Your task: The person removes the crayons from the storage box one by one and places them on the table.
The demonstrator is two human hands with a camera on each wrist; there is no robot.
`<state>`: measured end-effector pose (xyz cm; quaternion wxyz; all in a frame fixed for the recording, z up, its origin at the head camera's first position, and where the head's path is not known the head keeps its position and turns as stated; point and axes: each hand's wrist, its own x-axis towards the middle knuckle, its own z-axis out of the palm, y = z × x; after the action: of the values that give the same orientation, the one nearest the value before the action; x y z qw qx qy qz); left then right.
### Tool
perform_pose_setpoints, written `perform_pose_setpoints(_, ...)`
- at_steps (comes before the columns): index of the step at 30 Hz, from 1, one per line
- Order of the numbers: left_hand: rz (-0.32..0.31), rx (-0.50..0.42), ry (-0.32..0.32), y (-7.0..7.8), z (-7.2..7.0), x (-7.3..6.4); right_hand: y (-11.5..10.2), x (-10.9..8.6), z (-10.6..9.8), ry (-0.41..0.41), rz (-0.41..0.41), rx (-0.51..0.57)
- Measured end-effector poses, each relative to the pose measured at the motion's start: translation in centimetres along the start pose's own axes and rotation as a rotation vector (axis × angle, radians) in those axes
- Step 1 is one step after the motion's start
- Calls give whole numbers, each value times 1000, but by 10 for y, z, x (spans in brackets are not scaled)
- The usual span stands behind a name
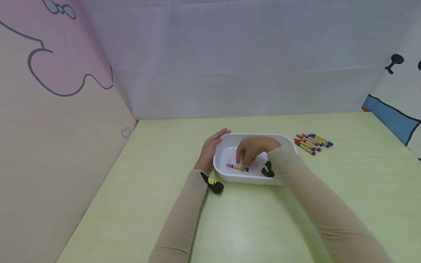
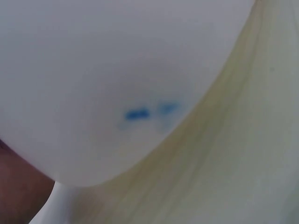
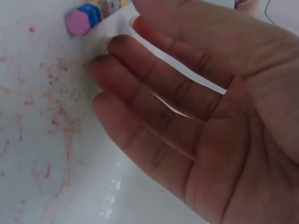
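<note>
A white tray (image 1: 253,179) sits on the table, and a single crayon (image 1: 234,166) with a pink tip and yellow-purple wrapper lies in it. Over the tray's inside, my right hand (image 1: 253,147) reaches down with its fingertips at the crayon's right end. In the right wrist view that hand's fingers are loosely bent, and the crayon's flat pink end (image 3: 78,23) shows beyond them; no firm pinch is visible. My left hand (image 1: 207,152) rests against the tray's left side with fingers extended. The tray's wall (image 2: 117,60) fills most of the left wrist view.
Right of the tray lies a group of several crayons (image 1: 312,141) in red, orange, purple and blue, side by side on the pale green table (image 1: 355,190). Coloured smears (image 3: 60,112) mark the tray's floor. Light fabric walls (image 1: 250,73) stand behind and at both sides.
</note>
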<state>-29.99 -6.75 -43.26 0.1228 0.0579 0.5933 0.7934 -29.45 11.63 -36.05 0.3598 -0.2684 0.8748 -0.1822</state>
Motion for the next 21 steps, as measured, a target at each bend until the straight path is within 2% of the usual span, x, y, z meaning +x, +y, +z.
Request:
perform_pose_setpoints(4, 1, 13, 0, -2, -1, 2, -5, 4, 3, -24, 37, 15)
perform_pose_setpoints(10, 4, 18, -4, -2, -1, 3, -10, 5, 7, -11, 89, 28)
perform_pose_setpoints(16, 0, 30, -14, -3, -2, 4, -10, 6, 8, -11, 97, 41)
perform_pose_setpoints(21, -12, 26, -5, -3, -2, 4, -7, 6, 7, -15, 60, 32)
